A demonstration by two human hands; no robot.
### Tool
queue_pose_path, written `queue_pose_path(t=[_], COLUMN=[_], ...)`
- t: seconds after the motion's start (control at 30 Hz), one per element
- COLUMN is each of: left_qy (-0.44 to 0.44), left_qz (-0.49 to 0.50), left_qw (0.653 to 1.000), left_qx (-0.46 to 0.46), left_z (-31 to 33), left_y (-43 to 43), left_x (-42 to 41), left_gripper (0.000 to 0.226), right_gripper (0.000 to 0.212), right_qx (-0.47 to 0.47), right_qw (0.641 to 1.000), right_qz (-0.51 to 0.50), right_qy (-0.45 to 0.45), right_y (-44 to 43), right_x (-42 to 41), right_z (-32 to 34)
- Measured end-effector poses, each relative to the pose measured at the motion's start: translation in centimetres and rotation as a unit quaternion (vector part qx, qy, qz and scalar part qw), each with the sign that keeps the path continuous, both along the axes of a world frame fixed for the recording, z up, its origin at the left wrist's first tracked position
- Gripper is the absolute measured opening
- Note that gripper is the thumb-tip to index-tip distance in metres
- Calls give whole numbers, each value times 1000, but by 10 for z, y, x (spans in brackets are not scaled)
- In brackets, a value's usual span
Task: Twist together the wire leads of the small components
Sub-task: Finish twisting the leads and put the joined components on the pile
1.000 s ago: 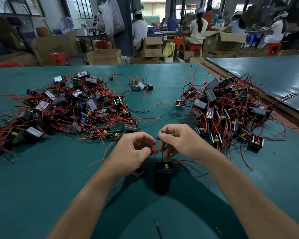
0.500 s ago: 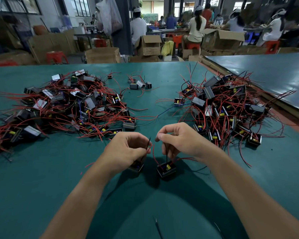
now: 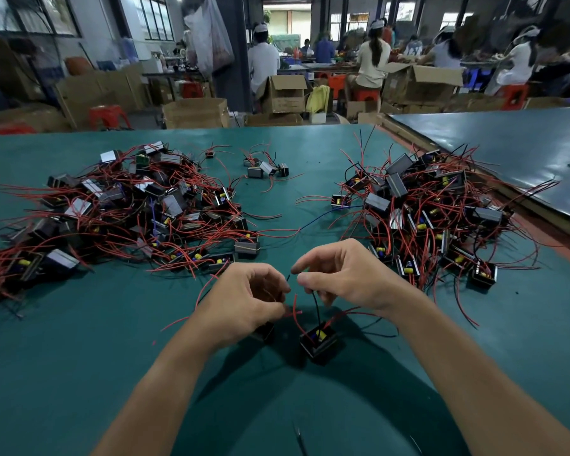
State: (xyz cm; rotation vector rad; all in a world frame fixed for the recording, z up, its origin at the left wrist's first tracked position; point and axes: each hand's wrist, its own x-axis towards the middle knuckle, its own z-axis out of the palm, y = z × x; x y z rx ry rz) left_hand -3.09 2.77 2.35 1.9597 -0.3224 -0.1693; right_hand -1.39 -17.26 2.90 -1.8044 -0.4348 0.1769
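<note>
Right hand (image 3: 343,279): black lead (image 3: 316,306) pinched at upper end, long axis near upright, rising from component (image 3: 318,340) on table (image 3: 79,357) | Left hand (image 3: 244,301): curled round red leads (image 3: 293,313), second component (image 3: 266,332) just beneath, partly hidden.

I'm seeing a matt table (image 3: 63,373), a glossy plastic-sheathed black lead (image 3: 316,307), and a metal-faced component (image 3: 61,258) at left.

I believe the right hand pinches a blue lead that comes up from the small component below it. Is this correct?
Not quite: the lead pinched by the right hand is black, not blue. The head view shows it coming up from the small component below that hand.
</note>
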Motion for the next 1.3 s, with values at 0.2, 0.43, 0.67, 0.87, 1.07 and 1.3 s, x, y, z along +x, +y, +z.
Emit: queue_pose_path(t=[0.2, 0.43, 0.67, 0.87, 1.07, 1.3], left_qy=[14, -32, -43, -65, -62, -60], left_qz=[-10, 39, 38, 39, 45, 36], left_qw=[1000, 999, 997, 995, 993, 994], left_qx=[2, -19, -45, -71, -94, -82], left_z=[2, -1, 0, 1, 1, 3], left_y=[5, 2, -8, -11, -11, -13], left_x=[1, 2, -3, -3, -4, -5], left_gripper=[31, 19, 16, 22, 22, 18], right_gripper=[6, 12, 21, 21, 22, 12], right_qx=[23, 37, 59, 69, 53, 41], right_qw=[1000, 998, 997, 997, 997, 998], right_qz=[-11, -51, -35, -16, -7, -15], right_qy=[3, -17, -31, -43, -49, -55], right_y=[3, 3, 4, 3, 4, 3], right_x=[1, 3, 1, 2, 1, 1], right_z=[-2, -3, -2, -1, -2, -1])
